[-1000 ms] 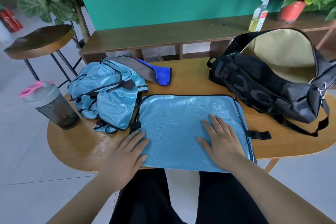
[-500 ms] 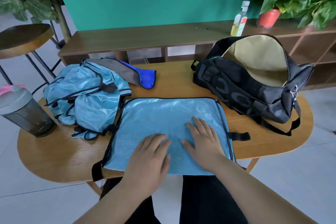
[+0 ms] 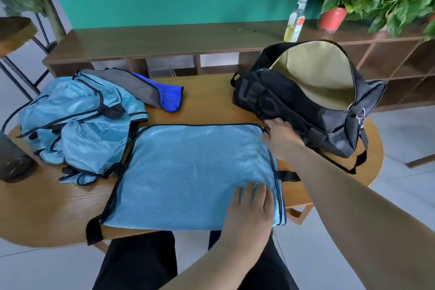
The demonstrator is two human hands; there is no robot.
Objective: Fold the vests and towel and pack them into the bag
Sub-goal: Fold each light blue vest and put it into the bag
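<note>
1. crumpled vests [image 3: 77, 122] lie left.
2. the flat vest [image 3: 188, 172] lies centre, long axis left-right; our left hand [image 3: 249, 212] presses its near right corner, fingers straight.
3. our right hand [image 3: 281, 136] meets its far right corner; we cannot tell its grip.
4. the open bag [image 3: 294, 103] sits just right.

Wooden table [image 3: 207, 101]: flat blue vest [image 3: 188, 172], crumpled vests [image 3: 77, 122], towel [image 3: 169, 96], open black bag [image 3: 294, 106], shaker [image 3: 11, 160].

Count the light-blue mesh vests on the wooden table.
2: one flat folded light-blue vest under the left hand; one crumpled light-blue heap farther left, which may hide more.
</note>
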